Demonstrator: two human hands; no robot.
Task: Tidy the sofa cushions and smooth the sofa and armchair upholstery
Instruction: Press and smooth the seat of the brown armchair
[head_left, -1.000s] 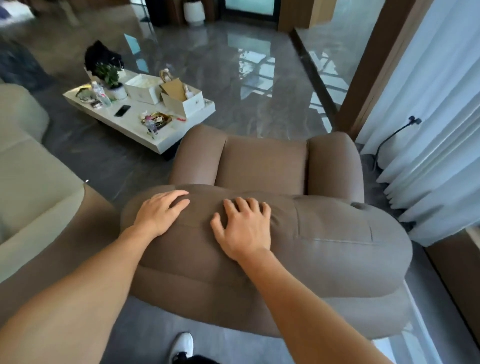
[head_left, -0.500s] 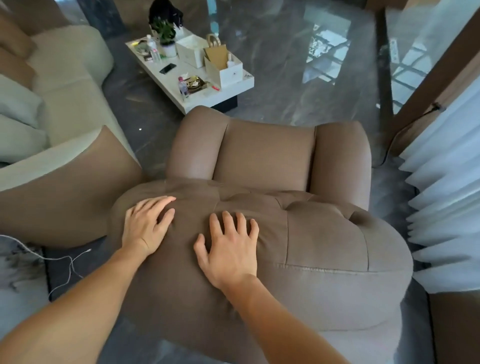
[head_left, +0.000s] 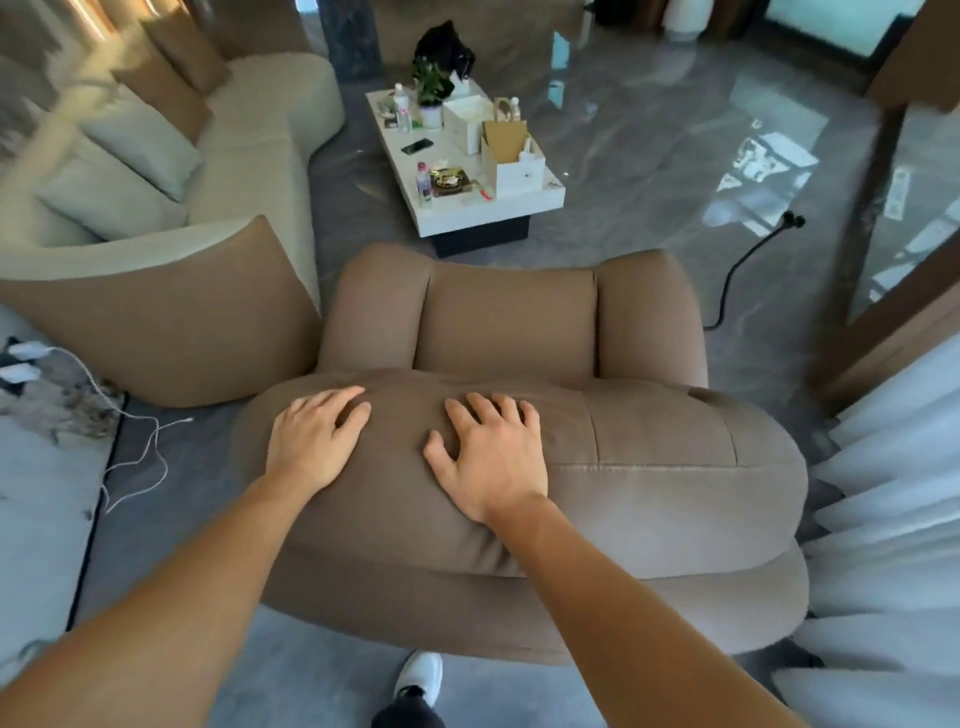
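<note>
L hand (head_left: 311, 441) & R hand (head_left: 493, 457) flat, fingers spread, on armchair (head_left: 649, 467) back; palms hidden

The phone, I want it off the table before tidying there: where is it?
The phone lies flat on the white coffee table beyond the armchair, near the table's left edge, between the potted plant and the pink-capped bottle.

Under your flat palms the armchair (head_left: 649, 467) is covered in matt brown woven cloth with stitched seams. The sofa (head_left: 244, 171) beside it has a soft, slightly nubby cream cloth seat and a smoother tan outer side. Your floor (head_left: 649, 156) is glossy grey stone, mirror-bright. The coffee table (head_left: 493, 213) looks smooth and white, with a brown paper bag (head_left: 506, 137) on it.
</note>
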